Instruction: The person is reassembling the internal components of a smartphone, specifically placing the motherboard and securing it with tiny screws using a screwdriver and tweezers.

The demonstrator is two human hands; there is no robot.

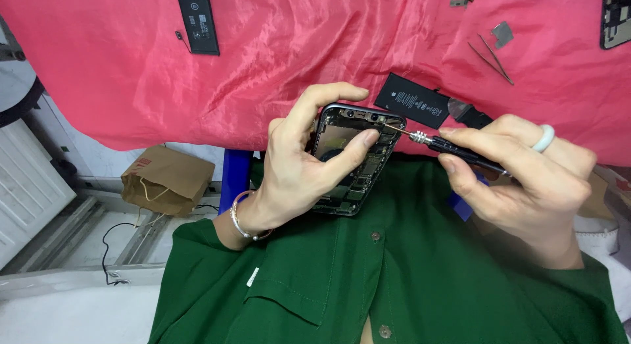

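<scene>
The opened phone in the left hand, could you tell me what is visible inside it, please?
Inside the opened phone, dark circuit boards and metal parts show, with the screwdriver tip at its upper edge. The left hand thumb covers the middle, hiding what lies there.

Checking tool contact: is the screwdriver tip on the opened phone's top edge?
Yes, the screwdriver in the right hand has its tip at the upper edge of the opened phone, which the left hand grips.

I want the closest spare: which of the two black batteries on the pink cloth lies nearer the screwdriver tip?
The wider black battery just beyond the opened phone, close to the screwdriver tip. The narrow battery lies far off at the cloth's top left.
</scene>
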